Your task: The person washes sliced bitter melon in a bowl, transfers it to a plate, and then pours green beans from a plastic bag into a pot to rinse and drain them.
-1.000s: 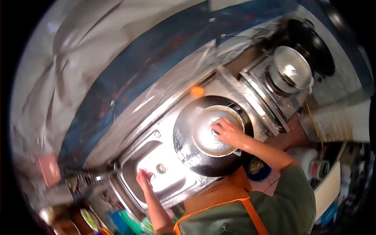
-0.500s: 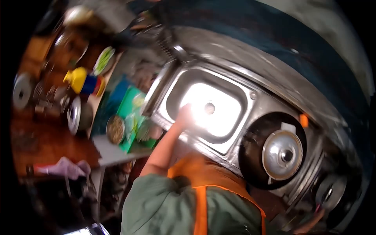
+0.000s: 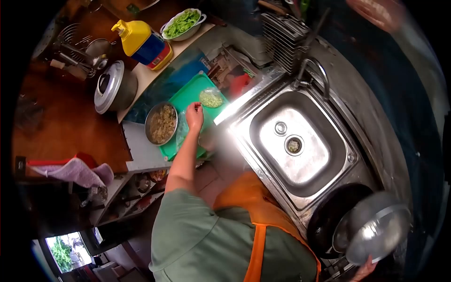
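My left hand [image 3: 194,116] is over the green tray [image 3: 185,95], its fingers curled in; anything between them is too small to make out. Beside it on the tray stands a metal bowl of brown food [image 3: 162,124]. A clear plastic bag of chopped pale-green pieces [image 3: 211,97] lies just past my fingers. At the lower right my right hand [image 3: 365,270], mostly cut off by the arm's angle, grips the rim of a large shiny metal bowl [image 3: 376,230], blurred by motion. The bowl is tilted over the dark wok [image 3: 324,221] and partly hides it.
A steel sink [image 3: 263,123] with a tap [image 3: 324,75] lies between my hands, green bits in its drain. A dish rack [image 3: 284,40] stands behind. To the left are a lidded pot [image 3: 127,87], a yellow jug [image 3: 141,42] and a dish of green leaves [image 3: 182,26].
My left hand has left the sink and moved left over the green tray. My right hand has brought the metal bowl up over the wok. The view has turned left.
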Action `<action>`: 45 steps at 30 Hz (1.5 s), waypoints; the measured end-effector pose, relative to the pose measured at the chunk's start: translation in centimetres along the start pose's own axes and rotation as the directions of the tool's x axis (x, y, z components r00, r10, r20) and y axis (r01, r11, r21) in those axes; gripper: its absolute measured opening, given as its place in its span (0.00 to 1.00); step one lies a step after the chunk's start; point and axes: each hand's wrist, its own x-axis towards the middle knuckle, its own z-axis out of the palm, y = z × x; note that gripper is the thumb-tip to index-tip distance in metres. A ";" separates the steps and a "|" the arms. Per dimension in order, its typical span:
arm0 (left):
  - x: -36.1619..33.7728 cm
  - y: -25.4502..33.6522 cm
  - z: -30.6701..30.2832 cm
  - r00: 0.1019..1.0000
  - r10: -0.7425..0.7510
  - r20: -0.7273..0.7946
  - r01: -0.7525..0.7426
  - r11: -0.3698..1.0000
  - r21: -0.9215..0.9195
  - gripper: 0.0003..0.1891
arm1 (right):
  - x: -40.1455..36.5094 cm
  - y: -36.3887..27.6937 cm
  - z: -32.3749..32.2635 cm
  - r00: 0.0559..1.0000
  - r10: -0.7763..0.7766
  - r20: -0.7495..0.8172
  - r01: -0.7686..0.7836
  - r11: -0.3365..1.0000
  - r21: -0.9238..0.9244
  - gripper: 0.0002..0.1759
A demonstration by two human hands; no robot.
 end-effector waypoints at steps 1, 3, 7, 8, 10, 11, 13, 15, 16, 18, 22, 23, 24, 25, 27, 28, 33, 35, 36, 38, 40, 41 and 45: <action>1.7 -1.9 1.0 0.999 0.025 0.027 -0.027 0.998 0.065 0.09 | 0.1 -1.7 3.3 0.997 0.023 0.073 -0.021 1.000 -0.020 0.22; 4.4 -4.1 2.7 0.989 0.124 0.075 -0.135 0.976 0.170 0.12 | 0.3 -6.8 13.4 0.978 0.084 0.191 -0.025 0.956 -0.293 0.23; 9.0 -5.2 6.4 0.907 0.390 0.157 -0.419 0.867 0.270 0.17 | 3.4 -0.8 29.4 0.890 -0.096 0.446 0.216 0.949 -0.228 0.24; 9.9 -5.3 7.4 0.877 0.445 0.182 -0.480 0.832 0.277 0.17 | 4.3 -0.3 32.7 0.859 -0.079 0.507 0.228 0.944 -0.239 0.24; 12.1 -9.5 9.8 0.854 0.404 0.329 -0.462 0.878 0.121 0.18 | 4.8 0.6 39.0 0.852 -0.013 0.524 0.191 0.938 -0.288 0.23; 13.0 -11.2 10.6 0.825 0.389 0.411 -0.443 0.896 0.042 0.19 | 5.6 2.2 40.9 0.864 0.017 0.504 0.262 0.838 -0.478 0.24; 13.9 -10.6 9.9 0.835 0.346 0.428 -0.281 0.937 -0.208 0.13 | 7.2 6.2 44.0 0.869 0.036 0.494 0.276 0.793 -0.544 0.24; 14.4 -7.2 7.5 0.837 0.353 0.418 -0.161 0.889 -0.429 0.09 | 6.5 4.2 46.9 0.889 0.115 0.443 0.245 0.699 -0.672 0.23; 14.3 -4.1 5.3 0.825 0.369 0.429 -0.154 0.876 -0.457 0.07 | 7.0 5.4 47.8 0.877 0.144 0.459 0.203 0.753 -0.625 0.23; 13.3 1.2 2.1 0.801 0.446 0.399 -0.253 0.857 -0.449 0.06 | 7.9 6.2 48.5 0.835 0.168 0.524 0.157 0.841 -0.519 0.25; 10.3 11.1 -0.4 0.640 0.664 0.386 -0.418 0.723 -0.550 0.06 | 6.9 1.2 51.3 0.826 -0.267 0.496 0.500 0.754 -0.427 0.29; 8.8 13.0 0.0 0.553 0.737 0.388 -0.480 0.663 -0.575 0.06 | 5.2 -4.9 52.0 0.842 -0.292 0.455 0.471 0.808 -0.353 0.29; 6.8 14.7 0.7 0.516 0.682 0.518 -0.287 0.707 -0.646 0.07 | 3.4 -8.5 52.7 0.830 -0.227 0.509 0.336 0.933 -0.132 0.28; 4.7 16.4 1.5 0.443 0.631 0.637 -0.081 0.736 -0.672 0.07 | 1.6 -11.7 53.2 0.805 -0.179 0.566 0.156 0.984 0.089 0.27; 0.7 18.5 4.2 0.212 0.712 0.670 -0.216 0.703 -0.678 0.07 | -2.4 -18.5 53.1 0.683 -0.272 0.678 -0.017 0.922 0.386 0.24; -0.9 19.7 5.0 0.142 0.699 0.701 -0.167 0.715 -0.679 0.07 | -3.4 -20.4 52.9 0.640 -0.377 0.670 0.148 0.916 0.373 0.22; -5.9 24.5 6.5 -0.023 0.570 0.821 -0.074 0.818 -0.570 0.09 | -4.2 -21.0 50.0 0.637 -0.514 0.574 0.484 0.847 0.221 0.10; -6.9 24.3 7.7 -0.040 0.556 0.830 -0.058 0.828 -0.557 0.09 | -3.6 -20.0 48.5 0.680 -0.576 0.453 0.624 0.780 0.056 0.05; -7.2 24.3 8.0 -0.048 0.547 0.836 -0.050 0.835 -0.549 0.09 | -3.3 -19.8 47.9 0.793 -0.526 0.309 0.536 0.842 0.059 0.02; -7.8 24.8 8.6 -0.102 0.438 0.893 -0.116 0.887 -0.448 0.09 | -1.7 -18.7 46.0 0.925 -0.272 0.265 0.162 0.914 0.372 0.04; -8.3 23.1 9.9 -0.107 0.488 0.866 -0.131 0.857 -0.499 0.09 | -1.2 -16.4 44.6 0.904 -0.092 0.417 -0.165 0.825 0.540 0.08; -8.6 21.5 11.2 -0.086 0.593 0.801 -0.115 0.793 -0.599 0.08 | -1.7 -14.8 45.0 0.900 -0.133 0.415 -0.166 0.776 0.609 0.12; -9.6 21.6 11.6 -0.047 0.701 0.712 -0.105 0.705 -0.701 0.07 | -4.4 -12.8 45.0 0.692 -0.194 0.695 0.085 0.978 0.189 0.24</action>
